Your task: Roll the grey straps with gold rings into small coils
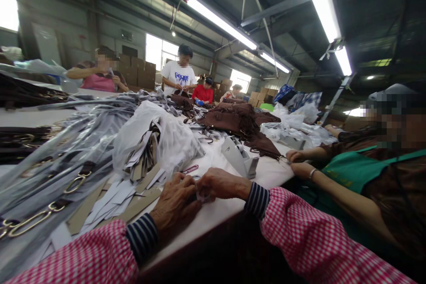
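My left hand (176,204) and my right hand (221,184) meet at the near edge of the white table (219,215). Both have their fingers curled in, around something small and pale that the fingers mostly hide. Left of my left hand lie loose white strips (108,199) and grey-brown strips (141,204). More strips spill from a clear plastic bag (176,146) just beyond. Past my right hand stands a grey tape dispenser (234,155). Behind my fingers is a small dark red item (190,169), its kind unclear.
Plastic-wrapped straps with gold-coloured metal clasps (29,224) cover the left side. Dark brown bags (229,117) are heaped mid-table, near crumpled clear plastic (293,124). A co-worker in a green apron (353,177) works close on my right; several others are farther back.
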Action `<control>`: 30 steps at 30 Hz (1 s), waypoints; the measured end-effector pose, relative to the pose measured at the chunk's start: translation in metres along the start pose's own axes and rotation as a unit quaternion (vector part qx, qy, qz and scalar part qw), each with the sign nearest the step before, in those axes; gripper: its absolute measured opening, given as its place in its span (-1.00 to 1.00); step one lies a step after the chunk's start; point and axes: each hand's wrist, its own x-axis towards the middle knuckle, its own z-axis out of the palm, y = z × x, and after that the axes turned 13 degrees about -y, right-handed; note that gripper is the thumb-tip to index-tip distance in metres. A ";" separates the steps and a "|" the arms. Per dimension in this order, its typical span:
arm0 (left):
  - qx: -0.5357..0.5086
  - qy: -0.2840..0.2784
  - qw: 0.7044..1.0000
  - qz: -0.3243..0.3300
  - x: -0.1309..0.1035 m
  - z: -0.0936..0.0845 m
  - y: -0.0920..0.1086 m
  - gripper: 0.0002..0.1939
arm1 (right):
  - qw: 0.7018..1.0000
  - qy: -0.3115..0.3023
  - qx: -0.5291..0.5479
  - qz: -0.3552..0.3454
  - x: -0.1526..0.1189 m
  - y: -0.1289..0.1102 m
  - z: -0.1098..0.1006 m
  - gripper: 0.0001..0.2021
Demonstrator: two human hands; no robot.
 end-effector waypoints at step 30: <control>-0.412 -0.056 0.909 -0.002 0.012 -0.039 -0.010 -0.84 | 0.907 0.265 -0.326 -0.024 -0.019 -0.015 0.044 -0.80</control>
